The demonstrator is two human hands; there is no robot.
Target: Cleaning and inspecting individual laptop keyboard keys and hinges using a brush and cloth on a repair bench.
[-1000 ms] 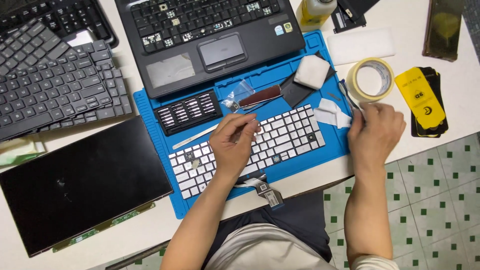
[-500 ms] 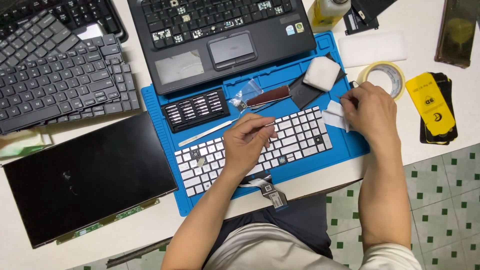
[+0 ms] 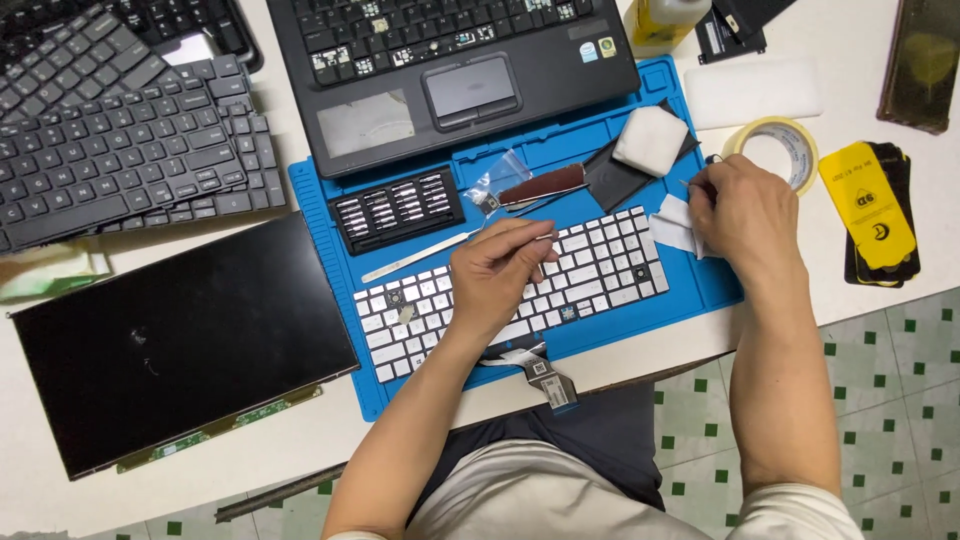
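A white laptop keyboard (image 3: 600, 265) lies on a blue work mat (image 3: 560, 150). My left hand (image 3: 498, 270) rests on the middle of the keyboard, pinching a thin metal tool whose tip points right. My right hand (image 3: 745, 215) is at the mat's right edge, fingers curled on a slim tool over small white paper pieces (image 3: 675, 225). A flat ribbon cable (image 3: 540, 372) hangs off the keyboard's front edge.
An open black laptop (image 3: 450, 70) sits behind the mat, with a bit set (image 3: 395, 208), tweezers (image 3: 410, 257), a white pad (image 3: 650, 140) and a tape roll (image 3: 775, 150) nearby. Black keyboards (image 3: 120, 150) and a bare screen panel (image 3: 180, 340) lie left. Yellow-labelled packets (image 3: 870, 205) are right.
My right hand has moved left from the tape roll onto the white paper pieces. My left hand stays on the keyboard with its tool.
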